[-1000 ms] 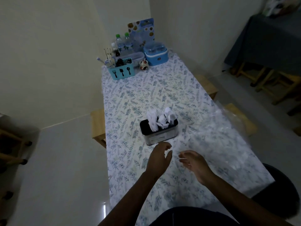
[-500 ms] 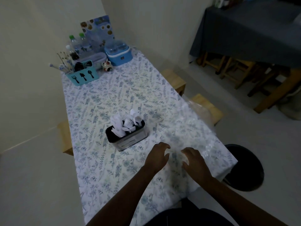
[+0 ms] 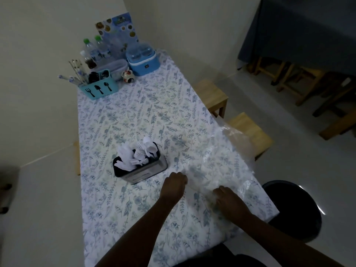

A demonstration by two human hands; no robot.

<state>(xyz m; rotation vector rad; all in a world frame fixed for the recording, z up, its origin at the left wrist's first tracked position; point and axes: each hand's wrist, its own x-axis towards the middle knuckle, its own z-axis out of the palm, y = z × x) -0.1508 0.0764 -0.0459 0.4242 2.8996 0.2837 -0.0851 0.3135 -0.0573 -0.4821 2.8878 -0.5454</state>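
Hands at the near edge of a clear plastic film (image 3: 221,162), which lies crumpled over the right-hand part of the table (image 3: 134,116) and spills past its right edge above a wooden stool (image 3: 250,130). Whether the film is a bag or a flat sheet cannot be told.

The left hand (image 3: 174,186) is closed, fingers curled at the film's near-left corner, apparently pinching it. The right hand (image 3: 230,202) rests on the film nearer the person. Its fingers are bent and mostly hidden, so a true grip cannot be confirmed. The hands are set apart from each other. A black cutlery box (image 3: 146,171) filled with white plastic cutlery stands just beyond the left hand, near the film but seemingly not touching it.

Step in hand, as judged: taking hold of the film's edge in order to open, spread or gather it. The next move calls for a firm pinch by both hands, then a pull that keeps the thin, clinging material clear of the box so it is not dragged or tipped.

Compared with one second ago, the hands are no longer raised and loosely open above the cloth but are down on the film. Compared with half a second ago, they have moved further apart along its edge.
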